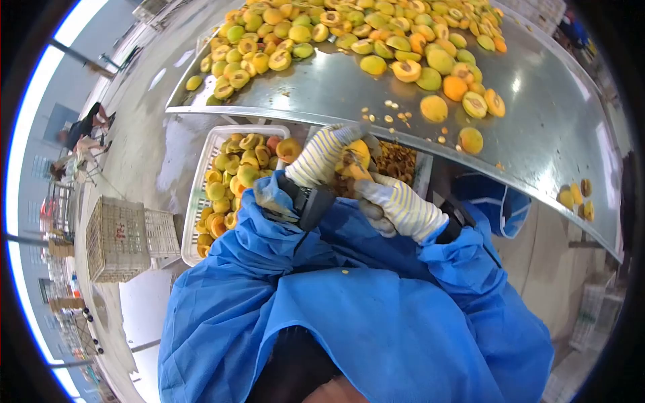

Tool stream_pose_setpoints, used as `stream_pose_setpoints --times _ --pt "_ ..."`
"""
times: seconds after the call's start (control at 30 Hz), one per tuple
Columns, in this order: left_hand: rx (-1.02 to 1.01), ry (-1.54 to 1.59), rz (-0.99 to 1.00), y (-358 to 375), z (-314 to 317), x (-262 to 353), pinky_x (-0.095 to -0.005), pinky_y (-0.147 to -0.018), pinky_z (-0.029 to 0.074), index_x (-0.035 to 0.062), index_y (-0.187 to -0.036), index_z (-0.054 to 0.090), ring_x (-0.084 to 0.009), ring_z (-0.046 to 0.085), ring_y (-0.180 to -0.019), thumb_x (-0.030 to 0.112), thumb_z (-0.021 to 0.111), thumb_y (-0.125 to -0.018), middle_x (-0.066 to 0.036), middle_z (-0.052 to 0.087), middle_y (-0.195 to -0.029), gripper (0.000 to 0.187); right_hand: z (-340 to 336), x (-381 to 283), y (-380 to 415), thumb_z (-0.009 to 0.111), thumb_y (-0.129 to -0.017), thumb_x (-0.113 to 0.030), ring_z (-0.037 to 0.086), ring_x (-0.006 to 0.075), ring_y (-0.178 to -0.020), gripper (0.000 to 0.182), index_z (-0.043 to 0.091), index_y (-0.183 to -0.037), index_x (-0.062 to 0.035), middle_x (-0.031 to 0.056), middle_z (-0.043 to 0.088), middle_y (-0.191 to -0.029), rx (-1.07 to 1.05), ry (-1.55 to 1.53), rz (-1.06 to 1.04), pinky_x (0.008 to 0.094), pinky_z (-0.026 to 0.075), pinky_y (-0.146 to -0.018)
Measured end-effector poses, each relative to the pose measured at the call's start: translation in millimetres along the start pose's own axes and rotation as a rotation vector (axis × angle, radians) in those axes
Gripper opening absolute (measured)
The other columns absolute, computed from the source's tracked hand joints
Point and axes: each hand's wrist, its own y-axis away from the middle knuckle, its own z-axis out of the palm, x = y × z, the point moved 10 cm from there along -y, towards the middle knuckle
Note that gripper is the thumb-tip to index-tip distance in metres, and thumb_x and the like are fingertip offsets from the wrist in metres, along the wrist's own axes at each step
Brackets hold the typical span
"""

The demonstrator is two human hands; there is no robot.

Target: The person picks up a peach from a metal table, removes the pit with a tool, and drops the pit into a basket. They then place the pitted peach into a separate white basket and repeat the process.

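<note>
In front of my body, both gloved hands meet at a cut yellow peach (356, 156). My left hand (321, 156), in a striped white and yellow glove, is closed around it from the left and above. My right hand (398, 207), in a matching glove, has curled fingers, with its fingertips against the fruit's lower right side. Just left of my left hand, a reddish-orange peach half (289, 150) lies at the edge of a white basket (190, 225) full of peach halves. Behind my hands, a bin holds many brown pits (396, 163).
A metal table (322, 84) with a raised edge spans the front, heaped with peach halves (430, 40) and scattered small pale bits (392, 105). Stacked crates (117, 238) stand on the floor at left. A blue bag-like item (507, 205) is under the table at right. A person sits far left.
</note>
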Motion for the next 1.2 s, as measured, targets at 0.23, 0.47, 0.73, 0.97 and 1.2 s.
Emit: stream_pose_setpoints --times 0.23,0.47,0.73,0.97,1.2 --pt "-0.031 0.048 0.372 -14 -6 1 -0.0321 -0.074 0.055 -0.0001 -0.1 0.066 -0.0188 0.064 -0.082 0.057 0.056 -0.091 -0.009 0.066 -0.085 0.058 -6 -9 -2 0.055 -0.097 -0.04 0.039 0.0089 -0.042 0.026 0.051 -0.09 -0.0144 -0.003 0.042 -0.058 0.103 0.06 -0.083 0.0254 0.029 -0.038" --pt "0.321 -0.031 0.221 -13 -10 1 -0.0264 -0.064 0.052 -0.001 -0.101 0.069 -0.0111 0.062 -0.071 0.039 0.076 -0.085 -0.002 0.068 -0.08 0.043 -11 -14 0 0.056 -0.097 -0.041 0.033 0.0092 -0.038 0.026 0.053 -0.097 -0.0148 -0.0044 0.034 -0.056 0.248 0.237 -0.165 0.0268 0.027 -0.034" --pt "0.193 0.193 0.294 -4 6 18 -0.0227 -0.055 0.046 0.0047 -0.085 0.07 -0.0074 0.057 -0.06 0.039 0.076 -0.085 -0.001 0.066 -0.07 0.034 -2 2 -3 0.049 -0.1 -0.043 0.028 0.0086 -0.032 0.031 0.056 -0.107 -0.0136 -0.0051 0.029 -0.052 -0.048 -0.304 -0.057 0.0255 0.025 -0.032" --pt "0.182 -0.073 0.607 14 -2 44 -0.0309 -0.071 0.052 0.0034 -0.095 0.069 -0.0114 0.06 -0.077 0.021 0.066 -0.089 -0.004 0.067 -0.083 0.019 6 7 0 0.05 -0.099 -0.044 0.03 0.0121 -0.034 0.03 0.057 -0.101 -0.0149 -0.0031 0.036 -0.053 -0.074 -0.365 0.01 0.0282 0.025 -0.033" --pt "-0.007 0.168 0.265 7 23 24 -0.0258 -0.057 0.051 0.0029 -0.087 0.067 -0.0152 0.062 -0.058 0.048 0.063 -0.092 -0.007 0.068 -0.071 0.046 6 -4 7 0.057 -0.097 -0.043 0.039 0.0099 -0.035 0.03 0.054 -0.098 -0.0134 -0.0021 0.043 -0.055 0.036 -0.117 -0.07 0.0242 0.029 -0.033"
